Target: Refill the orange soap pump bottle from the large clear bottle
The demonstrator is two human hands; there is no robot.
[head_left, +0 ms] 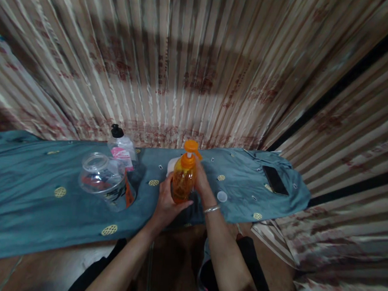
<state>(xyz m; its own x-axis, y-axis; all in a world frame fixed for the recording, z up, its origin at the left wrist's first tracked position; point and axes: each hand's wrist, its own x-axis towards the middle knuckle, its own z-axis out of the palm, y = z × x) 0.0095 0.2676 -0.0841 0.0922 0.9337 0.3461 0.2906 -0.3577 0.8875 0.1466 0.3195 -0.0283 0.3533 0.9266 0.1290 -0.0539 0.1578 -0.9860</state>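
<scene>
An orange pump bottle (183,180) stands upright between my two hands, its orange pump head (191,146) raised above the neck. My left hand (169,203) wraps round the lower left side of the bottle, thumb along its base. On the right side, my right hand (201,177), with a bracelet (211,209) at the wrist, is against the bottle near its neck; most of its fingers are hidden behind it. Part of a pale object (171,166) shows behind the bottle on the left.
A blue-green cloth (75,226) covers the table. At the left are a clear bottle with a black pump (123,151) and a transparent cup with a lid (111,190). Right of my hands lie a small round white disc (222,196) and a black phone (275,180). Curtains (199,75) hang behind.
</scene>
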